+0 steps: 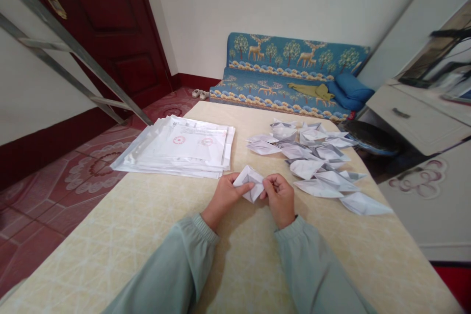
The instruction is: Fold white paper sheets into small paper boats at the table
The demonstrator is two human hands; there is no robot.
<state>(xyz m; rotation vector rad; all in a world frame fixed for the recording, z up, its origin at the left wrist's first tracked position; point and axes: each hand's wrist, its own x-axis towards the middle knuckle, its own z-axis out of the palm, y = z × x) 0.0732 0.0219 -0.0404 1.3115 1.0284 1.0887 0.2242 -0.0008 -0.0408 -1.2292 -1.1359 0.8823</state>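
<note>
A small white piece of folded paper (248, 175), roughly diamond-shaped with crease lines, is held between my two hands just above the table. My left hand (228, 195) grips its left side, the thumb lying across the front face. At the right corner, my right hand (280, 196) pinches the paper between thumb and fingers. To the right lie several folded paper boats (317, 187), grouped close together and partly overlapping. A stack of white printed sheets (191, 144) with red round stamps rests to the left, beyond my left hand.
The cream patterned table (154, 240) spans the foreground. Behind it stands a blue sofa (272, 83) with a deer pattern. A metal ladder (73, 54) leans near the dark red door (99, 0) at left. A white cabinet (423, 117) is at right.
</note>
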